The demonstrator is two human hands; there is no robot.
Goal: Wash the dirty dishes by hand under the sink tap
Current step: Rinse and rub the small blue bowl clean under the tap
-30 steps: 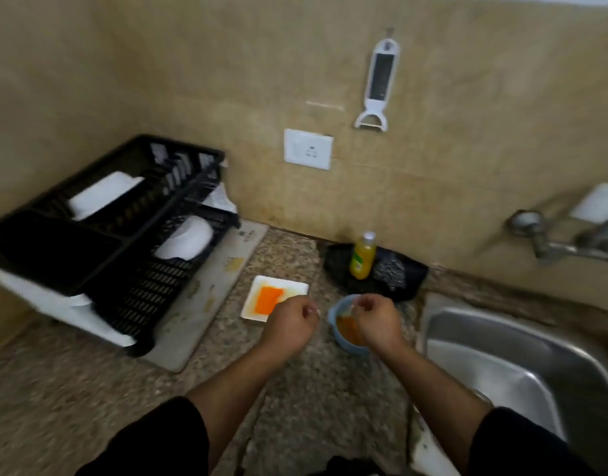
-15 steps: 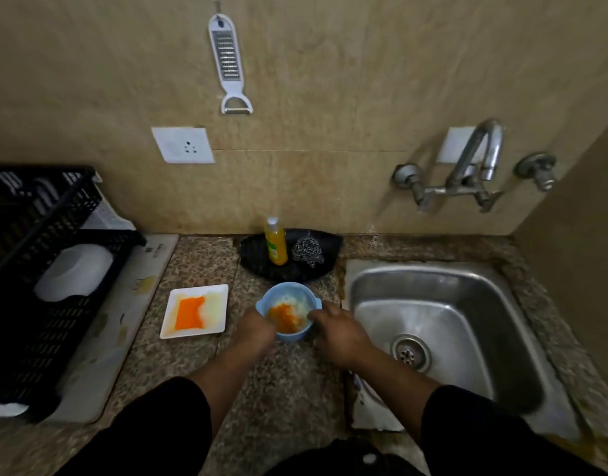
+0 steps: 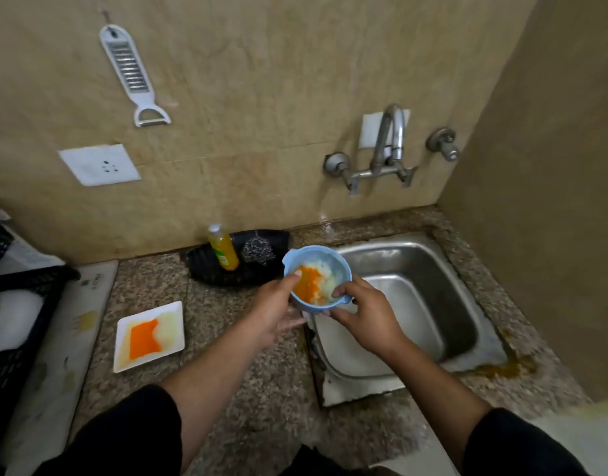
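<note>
Black sleeves at the bottom edge, both bare forearms reaching forward over the speckled granite bench (image 3: 261, 389). Left hand (image 3: 271, 314) curled on the near-left side of the blue bowl (image 3: 316, 276), thumb up on the rim, fingers under it. Right hand (image 3: 367, 314) closed on the near-right rim by the small lug, fingertips hooked over the edge. Bowl held up off the bench, tilted toward the camera, sitting over the left rim of the steel sink (image 3: 433, 304). Inside the bowl: orange sauce smear on the left, pale whitish residue on the right. Sink basin is dry-looking; rusty stain at its near-right corner.

Left of the hands, white square plate (image 3: 149, 334) flat on the bench, apart from the bowl, with an orange patch and a pale patch on it. Further left, black dish rack (image 3: 17, 324) on a pale mat, white dishes in it, partly cut off by the frame edge.

Behind the bowl, black tray (image 3: 209, 269) against the wall, holding a yellow soap bottle (image 3: 223, 249) leaning slightly and a steel scrubber (image 3: 257, 250) just beside it.

On the beige tiled wall: tap (image 3: 388, 149) above the sink with two knobs, no water visible; white socket plate (image 3: 99, 164) to the left; white grater-peeler (image 3: 130, 73) hanging higher up.
</note>
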